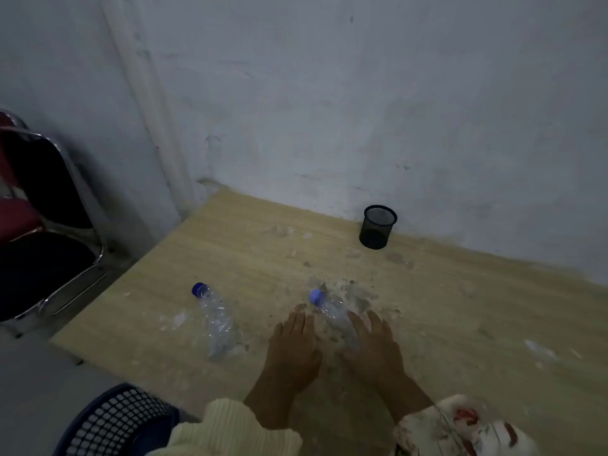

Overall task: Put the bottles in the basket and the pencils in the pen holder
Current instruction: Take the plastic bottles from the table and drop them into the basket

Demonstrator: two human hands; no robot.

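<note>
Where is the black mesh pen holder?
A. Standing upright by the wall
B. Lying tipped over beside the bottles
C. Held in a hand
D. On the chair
A: the black mesh pen holder stands upright on the wooden table at the wall, beyond both plastic bottles.

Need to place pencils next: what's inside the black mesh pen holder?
Nothing pokes above the rim of the pen holder, and the dark mesh shows no pencil shapes. Its bottom is too dark to see, so something short could be hidden there.

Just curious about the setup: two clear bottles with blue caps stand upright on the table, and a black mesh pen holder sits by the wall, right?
Not quite. In the head view both bottles lie on their sides on the table, not upright. The black mesh pen holder does sit by the wall.
</note>
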